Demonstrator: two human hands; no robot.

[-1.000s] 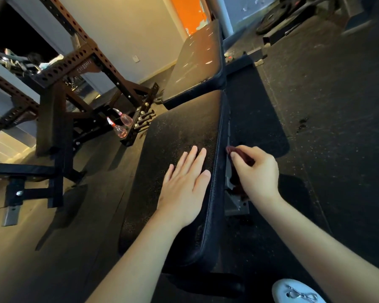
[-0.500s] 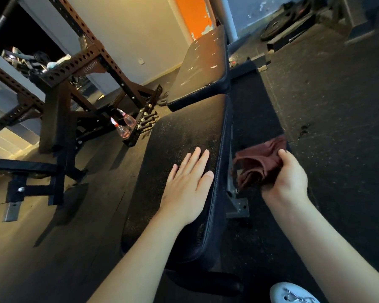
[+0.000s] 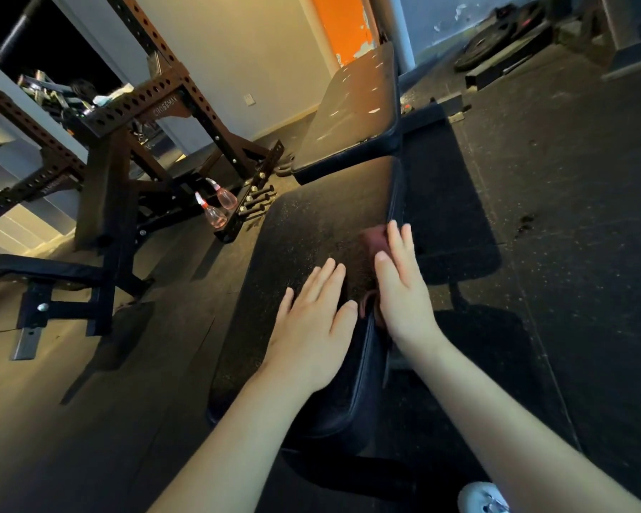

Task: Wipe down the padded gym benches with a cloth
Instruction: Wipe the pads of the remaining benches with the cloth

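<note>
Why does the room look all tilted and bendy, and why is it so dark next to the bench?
Head view: the wide-angle lens curves and tilts the rack; warm light comes from the left, so the bench throws a dark shadow to its right; the right hand on the cloth looks slightly blurred.
</note>
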